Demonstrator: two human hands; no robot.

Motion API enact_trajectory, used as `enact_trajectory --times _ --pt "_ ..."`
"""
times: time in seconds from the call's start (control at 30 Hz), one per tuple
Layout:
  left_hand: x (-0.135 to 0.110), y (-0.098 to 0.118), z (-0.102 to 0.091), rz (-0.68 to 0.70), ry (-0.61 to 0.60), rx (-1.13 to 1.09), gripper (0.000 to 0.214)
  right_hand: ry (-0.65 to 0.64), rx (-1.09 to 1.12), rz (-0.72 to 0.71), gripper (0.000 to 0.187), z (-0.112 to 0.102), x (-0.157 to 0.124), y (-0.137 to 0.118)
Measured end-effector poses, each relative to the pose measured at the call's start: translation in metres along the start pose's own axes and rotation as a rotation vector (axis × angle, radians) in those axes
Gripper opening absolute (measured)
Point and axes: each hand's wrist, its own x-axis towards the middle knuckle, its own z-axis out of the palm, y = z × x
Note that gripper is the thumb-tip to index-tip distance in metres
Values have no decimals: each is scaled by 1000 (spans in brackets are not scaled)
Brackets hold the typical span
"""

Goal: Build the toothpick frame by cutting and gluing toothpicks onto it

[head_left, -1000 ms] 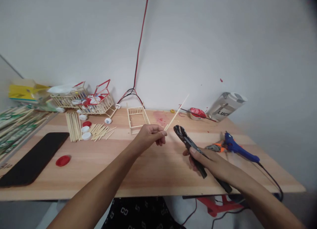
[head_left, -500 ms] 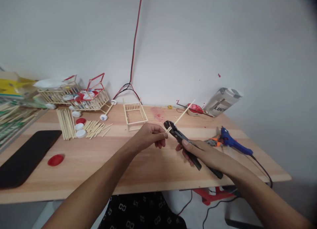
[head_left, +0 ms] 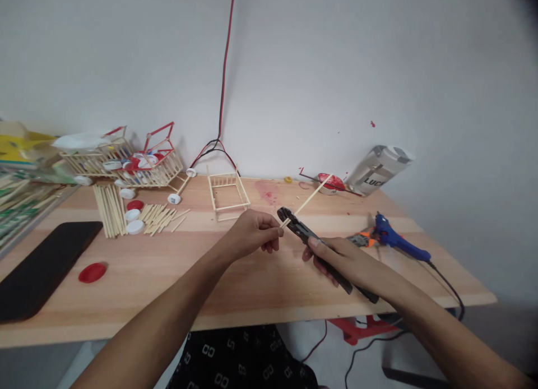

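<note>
My left hand (head_left: 261,232) pinches thin wooden sticks near their lower ends, at the middle of the table. One long wooden stick (head_left: 314,194) slants up to the right, and a shorter end shows beside it at my fingertips. Black-handled pliers (head_left: 305,230) are gripped in my right hand (head_left: 336,260), their jaws around the sticks just beyond my left fingers. Whether the jaws have cut through is too small to tell. Behind my left hand stands a small open frame (head_left: 229,194) made of sticks.
Stick carts (head_left: 157,167) holding bottle caps stand at the back left. Cut sticks (head_left: 162,218), a red cap (head_left: 92,272) and a black phone-like slab (head_left: 46,268) lie left. A blue glue gun (head_left: 399,240), orange-handled pliers (head_left: 361,239) and a grey pouch (head_left: 378,170) are right.
The handles of the pliers have drawn closer together as my right hand squeezes. My left hand and the sticks stay almost in place; the view has shifted slightly.
</note>
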Motion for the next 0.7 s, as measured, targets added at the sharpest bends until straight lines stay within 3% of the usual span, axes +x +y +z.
enact_trajectory --times 0.7 --pt "-5 -3 15 150 259 632 27 48 -80 6 62 5 1 -3"
